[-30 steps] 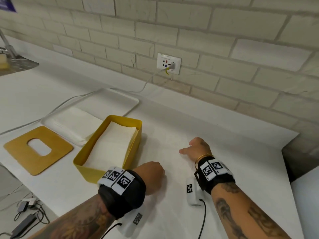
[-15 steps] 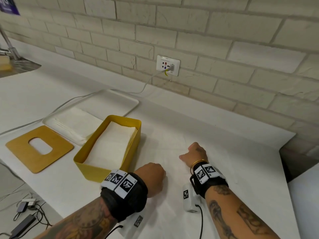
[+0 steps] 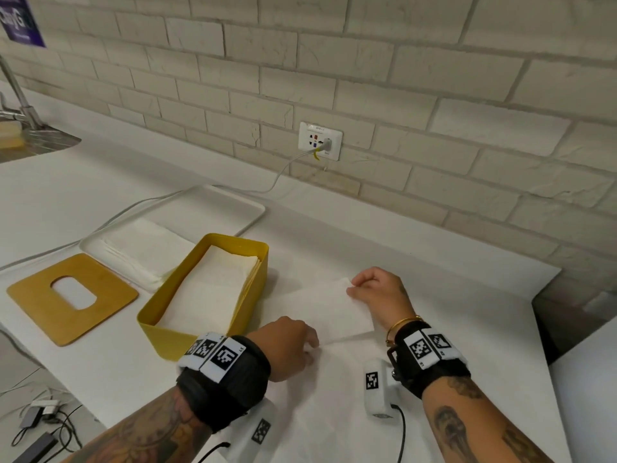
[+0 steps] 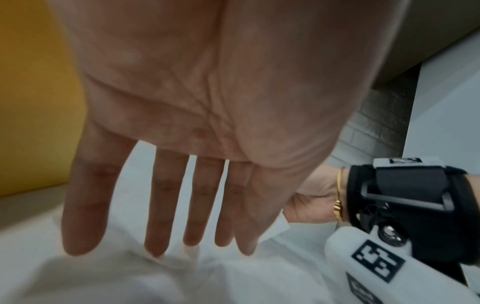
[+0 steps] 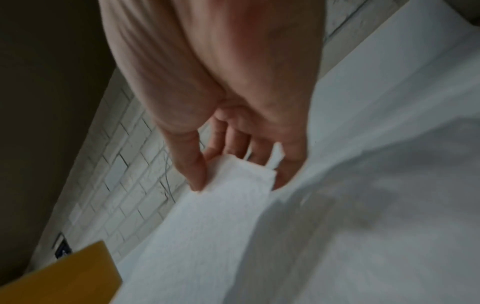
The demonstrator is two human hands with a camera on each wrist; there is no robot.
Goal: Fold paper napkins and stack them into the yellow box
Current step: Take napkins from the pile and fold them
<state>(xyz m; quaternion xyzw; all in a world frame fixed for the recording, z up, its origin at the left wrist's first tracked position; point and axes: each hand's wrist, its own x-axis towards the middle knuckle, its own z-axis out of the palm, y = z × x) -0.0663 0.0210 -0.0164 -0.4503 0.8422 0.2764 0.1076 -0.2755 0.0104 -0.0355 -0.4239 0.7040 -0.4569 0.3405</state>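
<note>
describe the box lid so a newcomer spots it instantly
Start at the yellow box on the white counter. To its left, in front of the white tray, lies the lid: the only flat tan board, with a rounded slot cut through it.

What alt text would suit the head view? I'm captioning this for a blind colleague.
On a white counter, a right hand pinches the corner of a paper napkin while the left hand presses its near edge flat. A yellow box holding folded napkins sits just left, beside a tray of unfolded ones.
</note>
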